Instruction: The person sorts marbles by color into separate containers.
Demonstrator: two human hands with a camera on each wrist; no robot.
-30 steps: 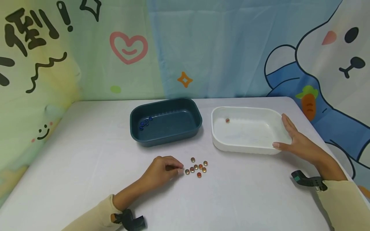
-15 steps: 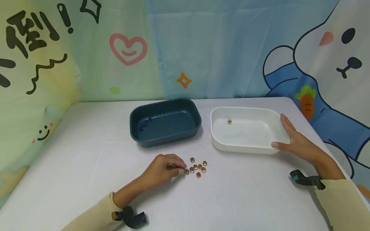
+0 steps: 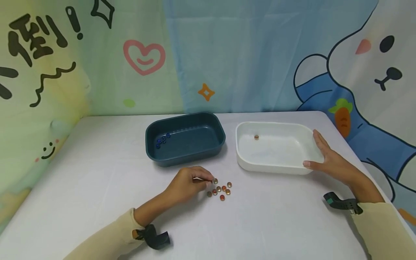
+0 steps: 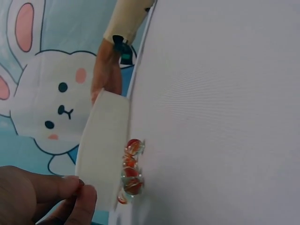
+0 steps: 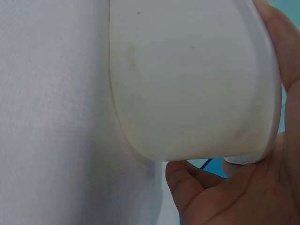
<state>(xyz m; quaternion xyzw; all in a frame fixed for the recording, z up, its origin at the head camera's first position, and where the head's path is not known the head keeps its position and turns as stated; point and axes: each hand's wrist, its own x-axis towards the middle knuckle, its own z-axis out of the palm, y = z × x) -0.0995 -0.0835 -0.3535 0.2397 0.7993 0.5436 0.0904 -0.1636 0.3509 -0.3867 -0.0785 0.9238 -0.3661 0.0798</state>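
My left hand (image 3: 188, 184) has thumb and forefinger tips together at an amber glass marble (image 3: 215, 181), at the back of a small group. In the left wrist view a small dark bit shows between the tips of the left hand (image 4: 51, 197); the fingers hide most of it. Several orange-red marbles (image 4: 132, 180) lie beyond. My right hand (image 3: 334, 166) holds the right end of a white tray (image 3: 276, 168), thumb at the front and fingers along the side. Inside that tray sits one marble (image 3: 256, 137). The right hand (image 5: 234, 197) spans the tray's corner in the right wrist view.
A dark teal tray (image 3: 185, 160) stands left of the white one, with several blue marbles (image 3: 163, 140) at its left end. Both rest on a white-covered table (image 3: 97, 180) in front of a printed cloth backdrop (image 3: 234, 54).
My left hand has moved right and away from me, from the marbles' left side to the rearmost marble. The right hand stays on the white tray, where the marble has shifted slightly.
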